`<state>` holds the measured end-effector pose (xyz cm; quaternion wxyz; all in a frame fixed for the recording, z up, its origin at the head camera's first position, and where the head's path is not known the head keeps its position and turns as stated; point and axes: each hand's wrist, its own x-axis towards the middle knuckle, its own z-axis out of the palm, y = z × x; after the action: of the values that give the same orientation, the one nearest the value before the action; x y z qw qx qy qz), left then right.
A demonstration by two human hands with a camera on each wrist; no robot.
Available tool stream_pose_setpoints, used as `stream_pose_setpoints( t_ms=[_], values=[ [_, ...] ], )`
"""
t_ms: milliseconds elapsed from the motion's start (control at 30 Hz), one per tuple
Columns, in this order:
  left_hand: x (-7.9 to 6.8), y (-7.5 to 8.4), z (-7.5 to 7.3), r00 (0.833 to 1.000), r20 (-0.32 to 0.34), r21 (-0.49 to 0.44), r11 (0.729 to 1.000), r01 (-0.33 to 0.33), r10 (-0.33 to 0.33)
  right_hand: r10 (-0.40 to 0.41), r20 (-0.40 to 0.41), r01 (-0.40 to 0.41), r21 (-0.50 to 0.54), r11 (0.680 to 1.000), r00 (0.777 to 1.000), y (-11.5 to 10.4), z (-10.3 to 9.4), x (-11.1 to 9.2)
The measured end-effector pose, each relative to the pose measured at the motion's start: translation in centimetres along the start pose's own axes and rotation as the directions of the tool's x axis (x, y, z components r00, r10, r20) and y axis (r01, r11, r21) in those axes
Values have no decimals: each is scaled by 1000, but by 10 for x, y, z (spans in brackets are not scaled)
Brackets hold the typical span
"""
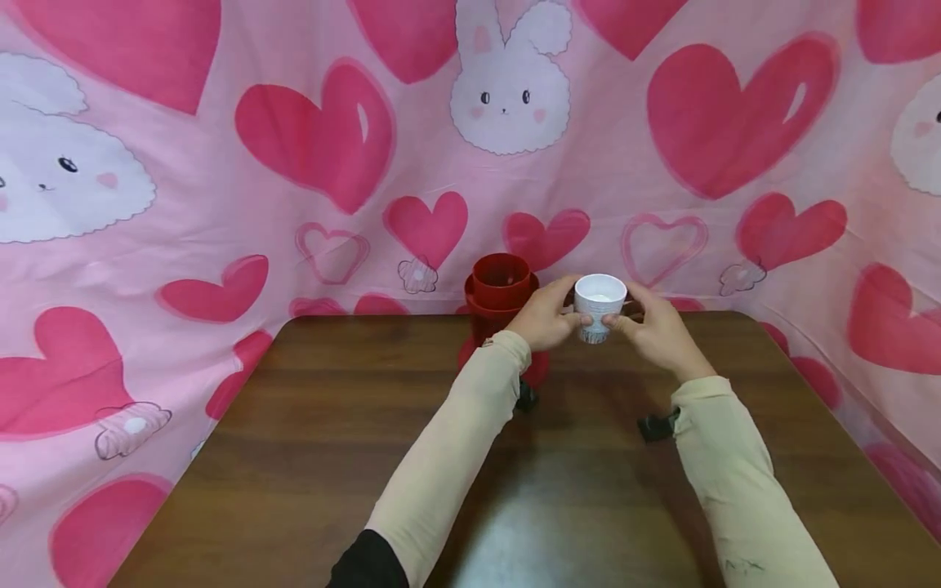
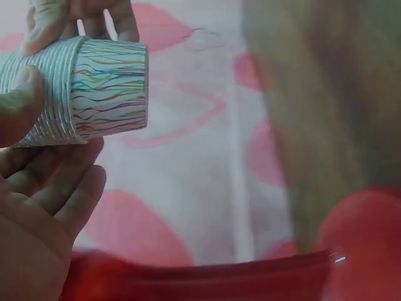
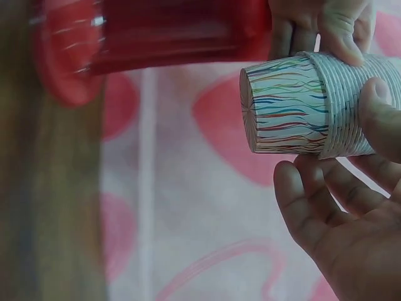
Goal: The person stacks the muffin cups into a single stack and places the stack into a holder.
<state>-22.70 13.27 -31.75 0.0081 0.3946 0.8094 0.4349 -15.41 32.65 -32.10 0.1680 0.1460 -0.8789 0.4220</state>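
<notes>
A stack of white paper cups (image 1: 599, 304) with wavy coloured lines is held upright above the far part of the table. My left hand (image 1: 547, 317) grips it from the left, thumb on the near side. From the right, my right hand (image 1: 657, 331) holds the same stack, its thumb also in front. In the left wrist view the nested rims of the cup stack (image 2: 109, 88) show under both thumbs. The right wrist view shows the base of the lowest cup (image 3: 285, 106). Just left of the hands stands a red cylindrical holder (image 1: 488, 310), partly hidden by my left hand.
The brown wooden table (image 1: 331, 425) reaches back to a pink cloth (image 1: 441, 180) printed with hearts and rabbits. The red holder has a wide round base (image 1: 540, 369) near the table's far edge. Dark wrist devices (image 1: 657, 426) hang under the sleeves.
</notes>
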Motion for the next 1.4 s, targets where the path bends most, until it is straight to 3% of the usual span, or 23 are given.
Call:
stream_pose_setpoints(
  t_ms=[167,433,800,1000,1267,1400],
  values=[
    [2,10,-26,999,-47,-34,999,-9,7,-2,15,2,12,1000,1000,-23,-4,21],
    [1,20,-70,998,-58,-8,1000,17,-18,-7,42,6,27,1000,999,-54,-2,51],
    [-4,10,-115,989,-143,-17,1000,-27,24,-12,15,11,69,998,1000,-78,24,93],
    [-10,-1,-126,981,-194,58,998,27,-15,-16,55,11,93,996,998,-78,41,106],
    [-16,-20,-124,981,-180,71,993,93,-79,44,131,-52,57,997,990,-73,56,110],
    [-19,-27,-122,981,-179,82,993,85,-69,33,136,-39,42,998,990,-71,62,112]
  ],
)
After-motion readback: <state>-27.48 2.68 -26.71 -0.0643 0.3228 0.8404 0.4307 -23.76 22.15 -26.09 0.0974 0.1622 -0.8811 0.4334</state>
